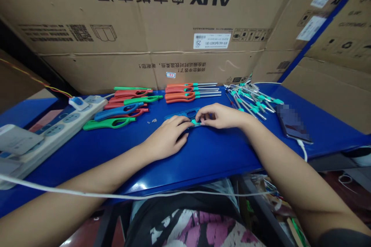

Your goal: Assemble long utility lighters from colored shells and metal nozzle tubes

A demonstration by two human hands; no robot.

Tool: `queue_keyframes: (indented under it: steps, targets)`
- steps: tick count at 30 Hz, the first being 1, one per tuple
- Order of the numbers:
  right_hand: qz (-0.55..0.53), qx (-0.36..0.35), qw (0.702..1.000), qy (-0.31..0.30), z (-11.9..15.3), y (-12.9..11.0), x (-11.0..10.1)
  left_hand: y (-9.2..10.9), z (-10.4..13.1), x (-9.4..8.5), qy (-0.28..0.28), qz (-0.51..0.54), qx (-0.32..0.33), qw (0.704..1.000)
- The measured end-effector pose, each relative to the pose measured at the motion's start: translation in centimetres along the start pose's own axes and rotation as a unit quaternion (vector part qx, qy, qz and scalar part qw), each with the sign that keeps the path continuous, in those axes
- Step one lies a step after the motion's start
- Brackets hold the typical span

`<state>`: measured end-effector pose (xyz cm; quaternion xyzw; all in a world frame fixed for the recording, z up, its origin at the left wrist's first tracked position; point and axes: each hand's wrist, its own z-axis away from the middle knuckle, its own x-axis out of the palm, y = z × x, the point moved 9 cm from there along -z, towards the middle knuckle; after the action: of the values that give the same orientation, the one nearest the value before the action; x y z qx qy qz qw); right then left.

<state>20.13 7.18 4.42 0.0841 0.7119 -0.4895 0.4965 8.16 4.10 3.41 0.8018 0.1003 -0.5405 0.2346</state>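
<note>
The left hand [168, 137] is positioned palm down over the blue table surface [199, 158]. Its fingers are bent, with the foremost fingertips at the teal part [195, 122]; whether they grip or only press it cannot be told. The right hand [220, 116] approaches from the opposite side. Its fingers are curled, and the thumb and index finger close on the teal part. The teal part is located between the two hands, at the near edge of the blue handle shell [188, 113], which lies on the table surface and is partly covered by the fingers.

A small group of metal pins or screws [154, 120] lies to the left of the shell. Farther left, loose handle shells [124, 102] in red, green and blue are stacked beside the white power strip [62, 128]. Beyond the hands, orange-red handles with metal tubes [193, 92] are arranged in a row, tubes directed right. To their right, a pile of metal tubes with teal fittings [253, 102] and thin wires is located. A phone [293, 122] with a white plug at its near end lies right of the pile. A cardboard panel [159, 27] with inverted printing stands upright behind the work area.
</note>
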Motion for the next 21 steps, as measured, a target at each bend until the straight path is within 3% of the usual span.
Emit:
queue_keyframes:
  steps: [21]
  targets:
    - [0.027, 0.03, 0.999, 0.015, 0.2, 1.4, -0.6, 0.0, 0.1, 0.2, -0.01, -0.056, 0.024, 0.998]
